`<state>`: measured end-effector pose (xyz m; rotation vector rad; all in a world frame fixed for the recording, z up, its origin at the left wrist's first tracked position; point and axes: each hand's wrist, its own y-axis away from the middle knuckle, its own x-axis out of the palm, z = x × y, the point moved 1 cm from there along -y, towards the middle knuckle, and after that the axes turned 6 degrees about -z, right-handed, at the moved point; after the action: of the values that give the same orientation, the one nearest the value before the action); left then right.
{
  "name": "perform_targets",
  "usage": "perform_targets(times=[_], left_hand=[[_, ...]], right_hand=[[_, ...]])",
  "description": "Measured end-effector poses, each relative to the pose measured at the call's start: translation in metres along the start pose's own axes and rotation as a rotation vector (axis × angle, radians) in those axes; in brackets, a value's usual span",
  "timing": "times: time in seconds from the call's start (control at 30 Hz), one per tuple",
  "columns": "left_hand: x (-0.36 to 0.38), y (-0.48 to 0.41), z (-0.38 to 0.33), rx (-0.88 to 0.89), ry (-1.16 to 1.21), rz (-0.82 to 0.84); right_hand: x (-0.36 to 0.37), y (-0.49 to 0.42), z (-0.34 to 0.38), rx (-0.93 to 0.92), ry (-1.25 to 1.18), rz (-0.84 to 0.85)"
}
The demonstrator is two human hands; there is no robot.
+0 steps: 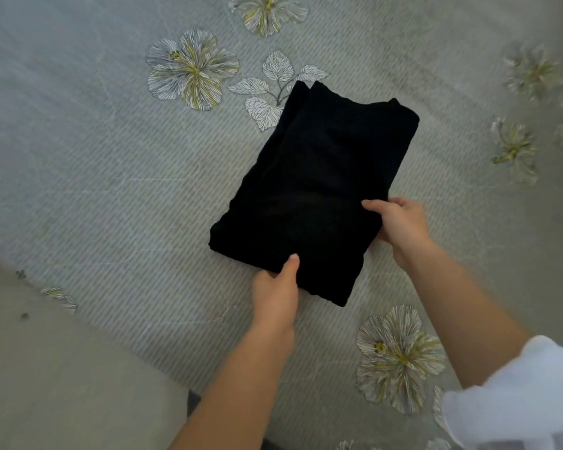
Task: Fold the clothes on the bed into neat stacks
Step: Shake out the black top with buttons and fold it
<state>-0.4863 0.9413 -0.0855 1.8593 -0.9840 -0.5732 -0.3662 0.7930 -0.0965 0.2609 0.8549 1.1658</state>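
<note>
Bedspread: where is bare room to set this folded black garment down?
The bedspread lies bare left of the folded black garment, out to its edge, and right of it too. Crowded at the garment's near end, where the left hand and right hand grip it.

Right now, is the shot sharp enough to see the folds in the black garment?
Head view: barely. The garment is near solid black, and only its edges and one long crease read. The left hand and right hand are fairly sharp. The flowers at the right edge smear with blur, and the white sleeve is soft and washed out.
</note>
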Motion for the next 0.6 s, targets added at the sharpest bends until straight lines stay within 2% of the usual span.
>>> perform_targets(times=[0.07,0.2,0.27,0.33,0.37,0.4,0.5,0.53,0.6], left_hand=[[-0.001,0.004,-0.001,0.098,-0.011,-0.056],[-0.041,0.013,-0.009,0.374,-0.127,-0.176],[-0.071,0.013,-0.009,0.435,-0.232,-0.23],[-0.099,0.007,-0.005,0.458,-0.321,-0.275],[-0.11,0.004,-0.001,0.459,-0.346,-0.3],[-0.118,0.002,0.002,0.47,-0.373,-0.328],[-0.125,0.003,0.008,0.562,-0.49,-0.387],[-0.121,0.005,0.01,0.567,-0.516,-0.376],[-0.11,0.01,0.015,0.537,-0.556,-0.327]], right_hand=[[-0.012,0.002,0.0,0.048,0.004,0.05],[-0.037,0.036,-0.014,0.143,0.253,0.35],[-0.048,0.064,-0.031,0.231,0.396,0.539],[-0.058,0.084,-0.049,0.257,0.47,0.597],[-0.062,0.086,-0.06,0.233,0.458,0.524],[-0.066,0.088,-0.067,0.193,0.425,0.375],[-0.072,0.07,-0.079,-0.025,0.349,-0.187],[-0.069,0.067,-0.078,-0.096,0.356,-0.262],[-0.058,0.059,-0.073,-0.181,0.344,-0.242]])
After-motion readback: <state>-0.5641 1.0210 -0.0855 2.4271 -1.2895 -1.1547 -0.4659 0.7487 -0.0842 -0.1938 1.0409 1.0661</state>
